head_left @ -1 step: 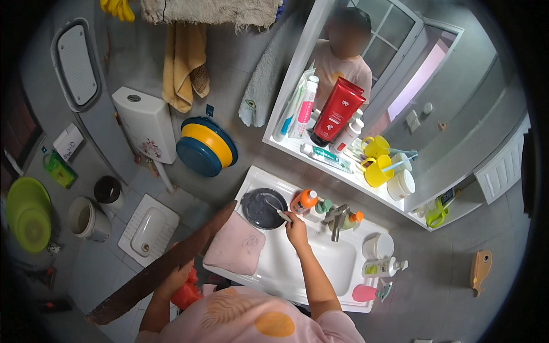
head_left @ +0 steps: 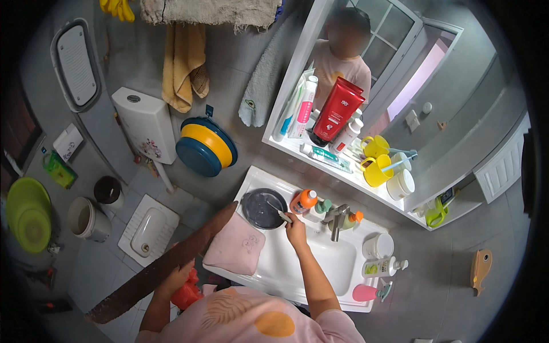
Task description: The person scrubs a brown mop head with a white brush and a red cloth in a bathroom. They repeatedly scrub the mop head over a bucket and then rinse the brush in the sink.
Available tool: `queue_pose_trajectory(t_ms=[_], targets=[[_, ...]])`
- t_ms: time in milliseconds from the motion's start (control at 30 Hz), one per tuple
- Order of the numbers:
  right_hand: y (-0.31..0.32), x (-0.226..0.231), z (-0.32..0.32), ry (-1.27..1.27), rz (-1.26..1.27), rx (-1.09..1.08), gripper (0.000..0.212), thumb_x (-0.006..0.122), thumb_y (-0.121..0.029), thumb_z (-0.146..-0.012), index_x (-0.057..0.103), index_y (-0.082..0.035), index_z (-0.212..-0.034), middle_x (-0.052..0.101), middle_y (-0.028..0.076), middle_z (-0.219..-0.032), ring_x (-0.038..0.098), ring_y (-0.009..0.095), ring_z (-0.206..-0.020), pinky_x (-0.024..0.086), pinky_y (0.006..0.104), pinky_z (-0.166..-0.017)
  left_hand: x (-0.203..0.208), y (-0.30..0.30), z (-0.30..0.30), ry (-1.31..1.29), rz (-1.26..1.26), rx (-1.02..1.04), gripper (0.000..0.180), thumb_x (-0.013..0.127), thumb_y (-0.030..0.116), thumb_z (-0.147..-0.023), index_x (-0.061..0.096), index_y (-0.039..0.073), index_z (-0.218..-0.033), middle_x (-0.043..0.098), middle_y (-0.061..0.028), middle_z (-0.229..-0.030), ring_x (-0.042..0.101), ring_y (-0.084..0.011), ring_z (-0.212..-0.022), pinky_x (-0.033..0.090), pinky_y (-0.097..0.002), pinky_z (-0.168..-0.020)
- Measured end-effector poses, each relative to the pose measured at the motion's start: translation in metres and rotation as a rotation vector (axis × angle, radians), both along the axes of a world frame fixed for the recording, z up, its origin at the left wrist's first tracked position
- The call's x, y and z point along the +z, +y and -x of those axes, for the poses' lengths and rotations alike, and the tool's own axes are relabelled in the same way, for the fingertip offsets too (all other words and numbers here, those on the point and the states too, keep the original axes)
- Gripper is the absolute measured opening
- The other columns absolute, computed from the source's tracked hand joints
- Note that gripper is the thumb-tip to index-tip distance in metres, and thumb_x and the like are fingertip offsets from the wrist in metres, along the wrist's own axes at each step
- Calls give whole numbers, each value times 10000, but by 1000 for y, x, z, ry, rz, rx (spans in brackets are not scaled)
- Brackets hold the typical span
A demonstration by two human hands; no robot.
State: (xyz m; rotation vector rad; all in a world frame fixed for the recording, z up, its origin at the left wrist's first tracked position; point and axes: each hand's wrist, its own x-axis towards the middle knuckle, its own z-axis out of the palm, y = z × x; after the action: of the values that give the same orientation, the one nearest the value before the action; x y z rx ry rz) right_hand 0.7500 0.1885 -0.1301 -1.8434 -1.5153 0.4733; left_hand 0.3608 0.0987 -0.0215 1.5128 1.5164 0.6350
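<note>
A small pale utensil (head_left: 282,215), pinched in the right hand (head_left: 295,228), lay over the rim of the round dark bowl (head_left: 262,208) on the white sink (head_left: 297,268). The left hand (head_left: 178,278) gripped 1 long rusty-brown plank (head_left: 160,266); a pink folded cloth (head_left: 236,244) lay beside.

Just beyond the right hand's fingers (head_left: 293,219) sit a dark round metal bowl (head_left: 260,210) and an orange-capped white plastic bottle (head_left: 303,200), with a pale pink folded cloth (head_left: 235,247) below them.
</note>
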Motion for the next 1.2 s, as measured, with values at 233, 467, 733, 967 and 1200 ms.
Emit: queue_pose_trajectory(t_ms=[233, 467, 733, 967, 1200], targets=[[10, -65, 4, 826, 254, -329, 196, 469, -44, -852, 554, -71, -1026, 531, 33, -599, 451, 86, -427, 331, 205, -356, 2, -3, -2, 26, 37, 9, 524, 447, 473, -857, 576, 6, -1054, 599, -177, -1045, 544, -299, -1037, 392, -322, -885], [20, -59, -3, 796, 245, -383, 184, 472, -46, -839, 582, -60, -986, 542, 31, -577, 455, 92, -409, 324, 215, -347, 0, -8, -4, -61, 31, 12, 438, 474, 389, -867, 572, 6, -1056, 598, -169, -1049, 550, -287, -1023, 397, -319, -872], [-4, -7, 6, 377, 163, -115, 274, 450, 4, -798, 585, -31, -1034, 598, 85, -654, 562, 125, -535, 448, 265, -496, 8, -6, -8, -132, -216, -43, 353, 548, 272, -848, 540, 22, -1096, 588, -142, -1037, 551, -259, -980, 403, -320, -863], [-43, 29, 12, -115, 36, 96, 378, 481, 29, -731, 575, -103, -1072, 592, 206, -919, 576, 355, -821, 460, 406, -717, -10, -4, -4, -94, -22, -80, 397, 495, 337, -872, 550, 20, -1105, 591, -145, -1066, 547, -260, -1011, 396, -321, -871], [-87, -1, 0, 574, 104, -127, 400, 395, 50, -798, 520, -59, -1162, 583, 86, -683, 531, 116, -531, 459, 243, -510, 6, 3, -17, -33, 93, -103, 450, 464, 372, -881, 528, 10, -1141, 554, -169, -1142, 508, -283, -1083, 367, -324, -911]])
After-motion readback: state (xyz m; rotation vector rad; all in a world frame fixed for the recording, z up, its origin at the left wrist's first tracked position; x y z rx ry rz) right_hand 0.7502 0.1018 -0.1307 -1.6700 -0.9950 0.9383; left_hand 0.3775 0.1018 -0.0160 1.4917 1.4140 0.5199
